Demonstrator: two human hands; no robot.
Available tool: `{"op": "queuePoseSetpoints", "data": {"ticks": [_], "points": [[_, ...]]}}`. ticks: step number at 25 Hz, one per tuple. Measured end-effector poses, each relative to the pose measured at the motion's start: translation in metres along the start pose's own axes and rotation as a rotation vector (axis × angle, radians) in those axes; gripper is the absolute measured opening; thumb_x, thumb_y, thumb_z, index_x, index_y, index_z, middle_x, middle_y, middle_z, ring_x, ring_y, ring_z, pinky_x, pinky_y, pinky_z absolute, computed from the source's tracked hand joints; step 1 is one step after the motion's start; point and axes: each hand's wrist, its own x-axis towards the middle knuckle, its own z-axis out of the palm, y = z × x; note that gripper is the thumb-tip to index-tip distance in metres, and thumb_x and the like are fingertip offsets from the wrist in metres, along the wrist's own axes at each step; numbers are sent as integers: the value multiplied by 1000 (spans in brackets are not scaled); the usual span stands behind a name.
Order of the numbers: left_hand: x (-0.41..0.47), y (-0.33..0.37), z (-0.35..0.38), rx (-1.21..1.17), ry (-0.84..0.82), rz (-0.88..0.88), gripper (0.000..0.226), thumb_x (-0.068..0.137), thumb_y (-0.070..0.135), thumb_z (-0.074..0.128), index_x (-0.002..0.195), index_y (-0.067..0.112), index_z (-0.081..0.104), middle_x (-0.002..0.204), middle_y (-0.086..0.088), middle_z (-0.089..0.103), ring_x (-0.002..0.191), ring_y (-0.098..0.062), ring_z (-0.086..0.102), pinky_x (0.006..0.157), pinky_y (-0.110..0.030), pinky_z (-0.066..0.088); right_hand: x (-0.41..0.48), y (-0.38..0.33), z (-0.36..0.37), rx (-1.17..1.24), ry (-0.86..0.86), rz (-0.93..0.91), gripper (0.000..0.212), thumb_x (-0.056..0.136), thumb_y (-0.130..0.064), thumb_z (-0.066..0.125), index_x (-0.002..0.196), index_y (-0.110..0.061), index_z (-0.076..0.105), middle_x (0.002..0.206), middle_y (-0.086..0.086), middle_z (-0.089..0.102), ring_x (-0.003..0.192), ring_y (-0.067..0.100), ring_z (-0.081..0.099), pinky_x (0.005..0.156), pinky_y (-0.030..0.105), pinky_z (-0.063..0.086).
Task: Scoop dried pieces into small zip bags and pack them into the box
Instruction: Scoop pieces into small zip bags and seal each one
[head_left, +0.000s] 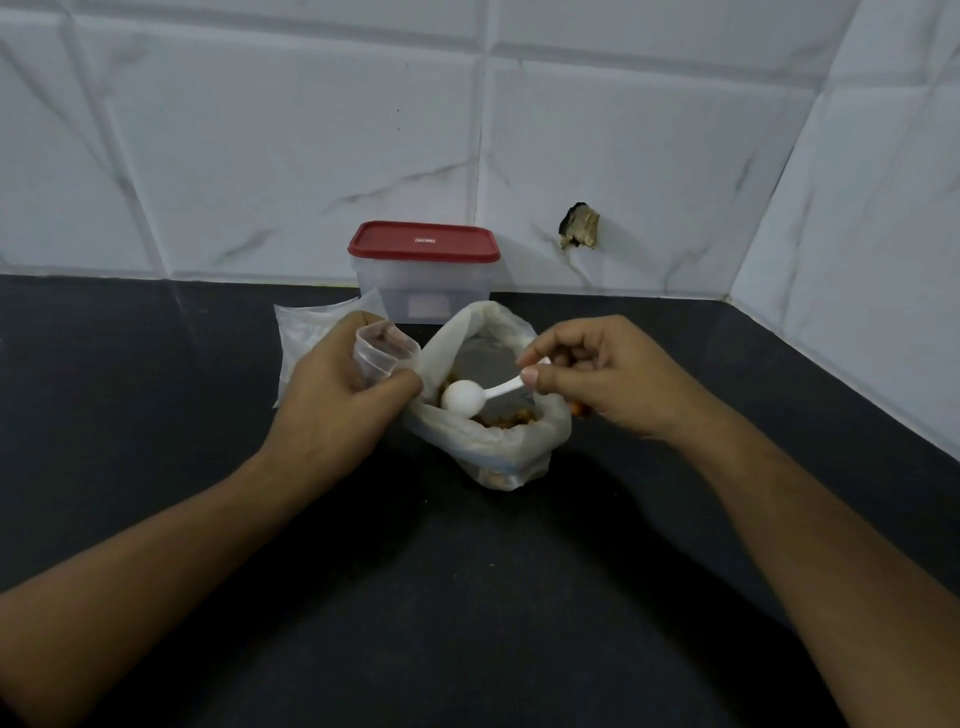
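Over the big bag (488, 447): white spoon (462, 397), bowl among dried pieces (511, 415).
Right hand (608, 374): grip pinching spoon handle.
Left hand (337, 384): grip closed on small zip bag (387, 351), mouth open.

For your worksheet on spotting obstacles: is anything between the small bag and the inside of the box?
Yes. The red lid is on the box, which stands behind the small bag in the left hand.
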Motion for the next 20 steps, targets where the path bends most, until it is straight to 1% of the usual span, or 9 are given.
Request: {"op": "queuePoseSetpoints", "data": {"ticks": [2,4,8,11,13,14,16,17,20], "points": [[-1,1,0,-5,33,17,26,88,14,72,110,23,63,105,7,69,99,-12,68,70,-16,49,1,-1,13,-4,-52,-13,6,93,-20,77,98,-23,79,67,-6,61,57,2,54,58,21,47],[-1,2,0,1,50,32,26,88,13,72,110,23,63,105,8,69,100,-12,67,71,-18,49,1,-1,17,-115,-61,-38,8,92,-23,78,98,-28,79,73,-1,61,60,6,53,61,27,48],[-1,1,-1,31,40,68,26,89,14,72,112,23,62,107,10,67,101,-9,66,66,-11,51,1,5,-3,-316,48,-20,8,91,-26,78,97,-32,78,76,-6,61,58,2,50,63,29,45],[0,-1,-2,42,29,77,29,90,16,72,117,20,61,114,4,68,104,-12,66,70,-14,53,0,7,-17,-105,96,-2,6,93,-22,77,95,-27,80,74,1,61,61,11,51,60,30,47],[1,-2,-2,45,35,80,29,91,17,72,117,20,62,112,5,69,101,-10,67,70,-14,53,-2,5,-21,72,-17,24,7,93,-17,77,97,-20,81,74,5,60,62,13,51,56,25,47],[0,-2,-2,43,36,82,29,90,17,73,117,20,62,110,6,69,99,-7,67,68,-12,53,-3,4,-20,78,-105,33,8,93,-15,77,98,-18,81,75,7,61,63,13,51,56,23,47],[0,-2,-2,52,14,82,30,90,18,73,117,22,62,109,10,68,97,0,66,66,-7,51,-3,4,-15,-18,-238,25,9,92,-14,78,99,-19,81,77,10,63,63,10,52,58,21,46],[0,-3,-1,63,-3,81,31,90,18,73,119,23,61,110,12,67,98,0,65,66,-6,52,-1,6,-12,-73,-245,15,10,92,-14,78,99,-20,81,77,8,65,61,6,52,60,20,45],[1,-5,0,78,-17,85,32,90,18,73,120,23,60,112,13,66,100,-4,65,67,-7,52,3,16,-10,-201,-51,-12,14,92,-17,78,95,-31,80,75,-5,66,60,4,51,65,27,45]]}}
